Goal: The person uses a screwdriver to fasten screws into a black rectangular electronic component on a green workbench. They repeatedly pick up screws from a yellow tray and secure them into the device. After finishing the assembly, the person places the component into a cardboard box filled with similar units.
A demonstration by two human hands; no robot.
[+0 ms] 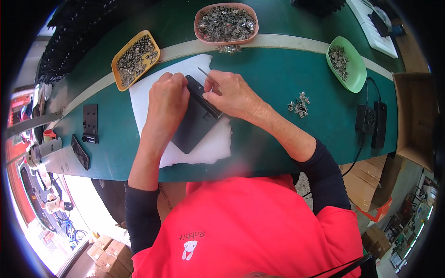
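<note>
A dark grey flat panel (pixel 192 127) with a raised black strip (pixel 202 98) along its upper right side lies tilted on a white foam sheet (pixel 199 155). My left hand (pixel 169 99) is closed at the panel's upper left edge; whatever its curled fingers hold is hidden. Between the thumb and fingers of my right hand (pixel 234 95) is a thin metal tool (pixel 202 72), its tip pointing up and left. That hand rests over the black strip's right side.
Small metal parts fill a yellow tray (pixel 114 69), a pink tray (pixel 197 32) and a green tray (pixel 357 69). A loose pile of metal clips (pixel 300 104) lies right of my hands. Black plates (pixel 90 123) sit at left; black power adapters (pixel 366 118) with cables at right.
</note>
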